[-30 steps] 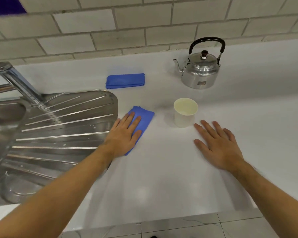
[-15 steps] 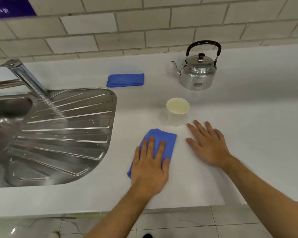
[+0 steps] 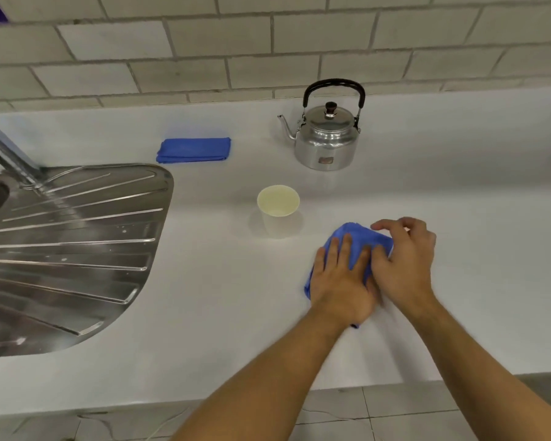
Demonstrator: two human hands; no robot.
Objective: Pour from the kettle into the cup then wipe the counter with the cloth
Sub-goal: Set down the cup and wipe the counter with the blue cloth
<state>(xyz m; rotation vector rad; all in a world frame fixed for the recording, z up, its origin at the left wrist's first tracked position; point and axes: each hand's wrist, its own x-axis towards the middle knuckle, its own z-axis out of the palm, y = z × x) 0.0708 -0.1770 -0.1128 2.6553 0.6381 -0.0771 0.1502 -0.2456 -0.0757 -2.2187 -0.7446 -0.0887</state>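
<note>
A blue cloth (image 3: 360,237) lies bunched on the white counter (image 3: 223,329), right of the cup. My left hand (image 3: 339,281) presses flat on its near part, fingers spread. My right hand (image 3: 404,259) curls over the cloth's right edge and grips it, touching my left hand. The pale paper cup (image 3: 279,211) stands upright just left of the cloth, with a little liquid at its bottom. Behind it, near the tiled wall, stands the shiny metal kettle (image 3: 328,138) with its black handle up and spout pointing left.
A second folded blue cloth (image 3: 194,150) lies at the back, left of the kettle. The steel sink drainboard (image 3: 67,249) and tap (image 3: 7,154) fill the left side. The counter's front edge runs below my forearms, with floor tiles (image 3: 379,415) beyond.
My left hand has slid the cloth rightward from beside the drainboard, past the cup's front. My right hand lifted off the counter and closed on the cloth's right edge.
</note>
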